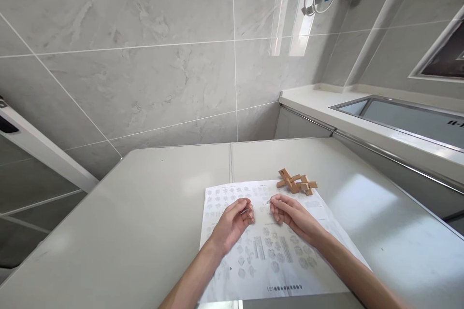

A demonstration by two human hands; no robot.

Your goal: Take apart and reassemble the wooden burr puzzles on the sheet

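Observation:
A large sheet of white paper (261,270) printed with grey diagrams lies on the table. Over its left part rests my left hand (235,219), palm turned inward, its fingers loosely curled and apart from the thumb, with nothing in them. My right hand (292,215) faces it across a small gap. Its fingers are half curled too, and I see nothing held there. Just beyond the right hand, at the paper's far right edge, sits a cluster of small wooden puzzle pieces (295,183), crossing one another. Neither hand touches them.
The pale table (152,222) has a seam running across its far part. Behind it rises a grey tiled wall (163,87). A white counter (308,99) with a sink (402,116) stands at the right. Cables and a valve hang on the wall at upper right.

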